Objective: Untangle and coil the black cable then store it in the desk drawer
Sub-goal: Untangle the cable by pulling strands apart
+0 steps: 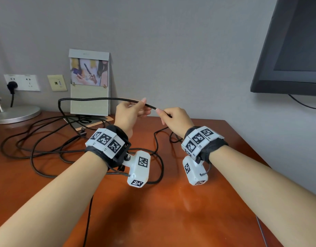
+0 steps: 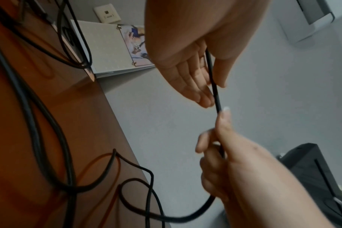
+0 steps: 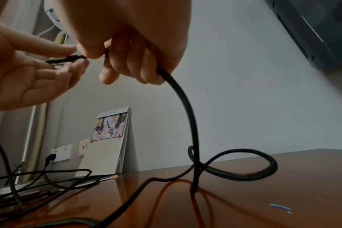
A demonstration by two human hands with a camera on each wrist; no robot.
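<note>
The black cable (image 1: 100, 99) is lifted in a short taut stretch between both hands above the brown desk (image 1: 171, 211). My left hand (image 1: 135, 109) pinches it between thumb and fingers, the other fingers fairly straight (image 2: 185, 69). My right hand (image 1: 176, 120) grips it close by, with the fingers curled round it (image 3: 137, 46). From the right fist the cable (image 3: 191, 123) drops to the desk and forms a small loop. To the left it arcs back down into several loose tangled loops (image 1: 37, 148) on the desk. No drawer is in view.
A standing desk calendar (image 1: 90, 82) leans against the back wall, behind the cable. At far left are a lamp base (image 1: 16, 114) and wall sockets with a black plug (image 1: 12, 85). A dark screen (image 1: 296, 50) hangs at upper right. The desk's right edge lies near my right forearm.
</note>
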